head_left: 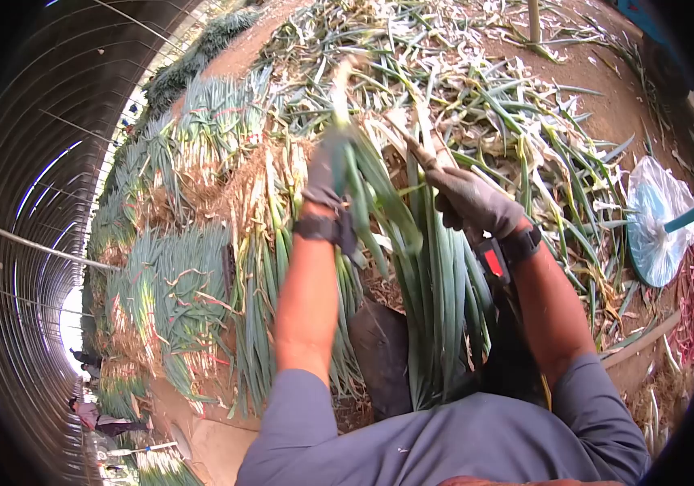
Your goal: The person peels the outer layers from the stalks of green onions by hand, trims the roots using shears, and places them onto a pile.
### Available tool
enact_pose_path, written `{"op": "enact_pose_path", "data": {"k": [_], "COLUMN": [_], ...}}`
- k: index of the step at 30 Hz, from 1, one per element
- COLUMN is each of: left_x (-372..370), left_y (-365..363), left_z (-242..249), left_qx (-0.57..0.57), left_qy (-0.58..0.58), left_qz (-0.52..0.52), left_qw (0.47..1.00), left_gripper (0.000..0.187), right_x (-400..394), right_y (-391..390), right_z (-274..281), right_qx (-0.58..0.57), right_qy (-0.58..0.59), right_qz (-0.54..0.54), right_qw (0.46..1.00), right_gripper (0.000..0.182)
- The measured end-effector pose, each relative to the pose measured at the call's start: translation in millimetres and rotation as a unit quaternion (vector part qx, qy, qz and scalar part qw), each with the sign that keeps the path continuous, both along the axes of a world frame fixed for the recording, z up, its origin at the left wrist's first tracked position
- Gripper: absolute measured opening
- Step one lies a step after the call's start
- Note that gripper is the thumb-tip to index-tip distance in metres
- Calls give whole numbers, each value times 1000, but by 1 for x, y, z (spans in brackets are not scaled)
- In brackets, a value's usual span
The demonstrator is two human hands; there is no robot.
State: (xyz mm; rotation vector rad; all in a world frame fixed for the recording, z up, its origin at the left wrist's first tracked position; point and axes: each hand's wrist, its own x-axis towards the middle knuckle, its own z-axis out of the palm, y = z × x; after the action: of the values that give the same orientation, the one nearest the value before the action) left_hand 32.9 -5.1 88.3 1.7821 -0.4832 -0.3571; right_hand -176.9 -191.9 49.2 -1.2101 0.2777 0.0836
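My left hand (327, 166), in a grey glove, is closed around a green onion (379, 190). Its pale root end points away from me, and its green leaves hang over to the right. Slightly blurred, my right hand (476, 198) wears a similar glove and has its fingers curled beside the onion stems; I cannot tell what is pinched there. Below both hands a thick bunch of green onions (442, 308) lies over my lap, leaf tips towards me. More loose green onions (262, 283) lie left of my left forearm.
Tied green onion bundles (177, 283) stand in rows at left. A heap of stripped leaves (476, 73) spreads ahead and right. Further right are a clear plastic bag (659, 219) with something blue and red netting (693, 296). A person (104, 417) is far left under the hooped roof.
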Motion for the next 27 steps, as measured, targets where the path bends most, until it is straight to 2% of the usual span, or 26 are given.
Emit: {"op": "enact_pose_path", "data": {"k": [1,2,3,5,7,8,11,13,14,15,16,17,18,19,20,21,22,25,27], "left_x": [1,1,12,3,4,-7,-23,-6,3,14,26,14,-28,-6,-3,-5,-18,-13,-10], "left_y": [1,0,-2,6,12,20,23,43,46,55,64,64,52,64,68,71,64,58,57], "left_z": [39,76,114,188,222,232,185,101,47,-15,-76,-104,-99,-156,-174,-184,-168,-172,-175], "left_qx": [27,-3,-80,-11,-65,-37,6,69,15,25,34,142,157,137,145,153,190,252,261], "left_qy": [-62,-171,-158,-230,-278,-246,-221,-98,-42,8,58,51,44,57,55,53,35,-65,-90], "left_qz": [-4,-26,-82,-45,-80,-64,12,-53,-45,-18,11,82,138,131,108,85,94,140,155], "left_qw": [998,985,981,972,955,966,975,991,998,999,998,985,977,980,982,983,977,955,949], "left_gripper": [48,46,39,35,36,40,39,35,31,35,42,61,74,64,60,57,46,40,36], "right_x": [-5,-4,-3,-5,-6,-5,-4,-5,-6,-5,-2,-2,-3,-4,-10,-15,-16,-12,-11], "right_y": [-2,-5,-7,-9,-8,-5,-5,-8,-9,-9,-5,1,10,19,27,30,33,40,41], "right_z": [9,10,12,14,16,16,11,14,19,21,7,1,-5,-8,-4,21,13,2,6], "right_qx": [-30,-58,-85,-61,-31,-13,11,-22,-58,-94,-56,-78,-128,-179,-202,-256,-256,-289,-308], "right_qy": [-8,-3,-1,-15,-24,-26,-62,-60,-37,-15,-10,20,34,47,52,101,98,96,90], "right_qz": [3,13,22,31,16,-2,-24,-2,26,55,85,107,123,137,151,212,214,238,248], "right_qw": [1000,998,996,998,999,1000,998,998,997,994,995,991,984,973,966,938,938,922,914], "right_gripper": [41,41,41,40,38,38,37,37,37,38,40,43,44,45,49,53,55,57,58]}}
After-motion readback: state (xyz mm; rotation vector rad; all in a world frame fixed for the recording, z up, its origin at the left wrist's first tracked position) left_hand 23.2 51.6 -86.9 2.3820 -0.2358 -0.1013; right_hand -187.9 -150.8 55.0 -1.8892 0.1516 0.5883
